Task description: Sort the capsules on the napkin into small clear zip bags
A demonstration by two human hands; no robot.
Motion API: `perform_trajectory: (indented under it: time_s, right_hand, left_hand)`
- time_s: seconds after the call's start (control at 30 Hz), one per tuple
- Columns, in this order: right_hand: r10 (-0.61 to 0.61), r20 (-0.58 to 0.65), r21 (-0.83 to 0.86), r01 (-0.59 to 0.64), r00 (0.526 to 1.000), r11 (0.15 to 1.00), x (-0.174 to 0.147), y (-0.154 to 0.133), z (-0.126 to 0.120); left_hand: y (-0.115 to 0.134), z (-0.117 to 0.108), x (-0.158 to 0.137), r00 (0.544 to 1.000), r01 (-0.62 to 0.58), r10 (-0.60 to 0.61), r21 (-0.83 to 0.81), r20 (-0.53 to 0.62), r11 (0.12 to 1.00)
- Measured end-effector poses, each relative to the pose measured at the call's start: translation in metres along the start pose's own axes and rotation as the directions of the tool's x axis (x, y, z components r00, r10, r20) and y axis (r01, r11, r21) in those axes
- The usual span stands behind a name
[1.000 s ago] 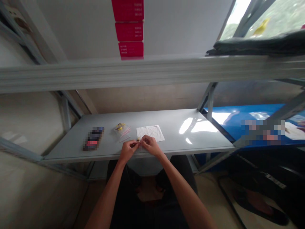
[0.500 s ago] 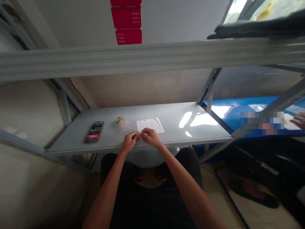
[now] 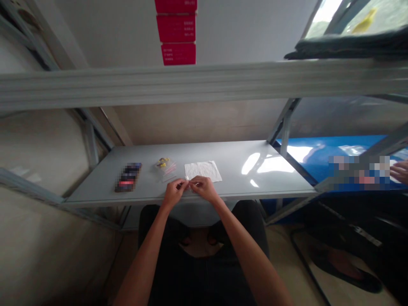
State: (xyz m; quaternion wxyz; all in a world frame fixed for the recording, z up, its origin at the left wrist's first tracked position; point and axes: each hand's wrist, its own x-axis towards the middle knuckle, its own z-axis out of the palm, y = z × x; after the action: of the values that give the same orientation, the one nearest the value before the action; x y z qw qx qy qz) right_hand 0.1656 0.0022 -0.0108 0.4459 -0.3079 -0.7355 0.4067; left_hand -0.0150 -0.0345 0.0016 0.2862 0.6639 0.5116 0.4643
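Observation:
My left hand [image 3: 174, 192] and my right hand [image 3: 204, 188] meet over the front edge of the grey shelf, fingertips pinched close together. Between them they grip a small clear plastic bag [image 3: 187, 178], mostly covered by the fingers. Just behind my right hand lies a crumpled white paper sheet [image 3: 204, 168]. To the left of it are flat clear zip bags [image 3: 168, 171] with reddish strips, and beside those some small yellow-and-dark pieces [image 3: 163, 162] on clear plastic.
A blurred-out dark phone-like object [image 3: 128, 177] lies at the shelf's left. Overhead runs a thick grey beam [image 3: 204, 85], with red boxes [image 3: 179, 54] above it. On the right, another person's hand [image 3: 400, 171] is over a blue table [image 3: 312, 159], past a slanted metal post.
The view has shifted slightly, so everything sits a little lower and to the right. My hands stay together at the bag, with the fingertips slightly rearranged.

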Motion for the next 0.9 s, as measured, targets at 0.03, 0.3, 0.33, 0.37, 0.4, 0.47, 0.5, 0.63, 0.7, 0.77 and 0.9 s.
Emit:
perform_trajectory:
  time_s: [0.03, 0.3, 0.33, 0.37, 0.4, 0.47, 0.5, 0.63, 0.7, 0.77, 0.9]
  right_hand:
    - [0.002, -0.003, -0.005, -0.002, 1.0, 1.0, 0.0, -0.001, 0.0]
    - [0.006, -0.027, -0.008, -0.006, 1.0, 1.0, 0.003, -0.007, 0.001]
    - [-0.009, -0.027, -0.017, 0.009, 1.0, 1.0, 0.003, -0.006, 0.001]
    - [-0.026, -0.026, -0.029, 0.025, 0.999, 0.999, 0.002, -0.006, 0.002]
    - [-0.042, -0.023, -0.044, 0.041, 0.999, 0.998, 0.002, -0.006, 0.002]
    - [-0.06, -0.018, -0.077, 0.059, 0.998, 0.995, 0.001, -0.005, 0.003]
    - [-0.064, -0.015, -0.091, 0.063, 0.998, 0.994, 0.001, -0.004, 0.003]
    - [-0.062, -0.042, -0.115, 0.057, 0.997, 0.992, 0.0, -0.005, 0.004]
    - [-0.053, -0.074, -0.136, 0.042, 0.996, 0.99, 0.0, -0.006, 0.005]
    - [-0.06, -0.097, -0.179, 0.042, 0.993, 0.983, 0.0, -0.007, 0.006]
    - [-0.079, -0.128, -0.256, 0.044, 0.989, 0.966, 0.0, -0.007, 0.01]
  left_hand:
    - [0.0, 0.0, 0.0, 1.0, -0.001, 0.001, 0.006, -0.001, 1.0]
    - [0.0, -0.001, 0.0, 1.0, -0.006, 0.006, -0.016, 0.004, 1.0]
    - [-0.001, 0.0, 0.0, 1.0, -0.008, 0.008, -0.026, -0.006, 1.0]
    - [-0.002, 0.0, 0.0, 1.0, -0.009, 0.008, -0.034, -0.017, 0.999]
    - [-0.003, 0.001, 0.0, 1.0, -0.009, 0.007, -0.039, -0.028, 0.999]
    - [-0.004, 0.002, 0.0, 0.999, -0.009, 0.008, -0.034, -0.039, 0.999]
    - [-0.005, 0.002, 0.0, 0.999, -0.009, 0.008, -0.026, -0.042, 1.0]
    - [-0.003, 0.003, -0.001, 0.998, 0.009, -0.009, 0.006, -0.062, 1.0]
    - [-0.001, 0.004, -0.001, 0.997, 0.021, -0.02, 0.013, -0.075, 1.0]
    - [0.001, 0.006, 0.0, 0.996, 0.024, -0.022, 0.027, -0.087, 0.999]
    - [0.007, 0.012, 0.005, 0.991, 0.021, -0.004, 0.125, -0.131, 0.992]
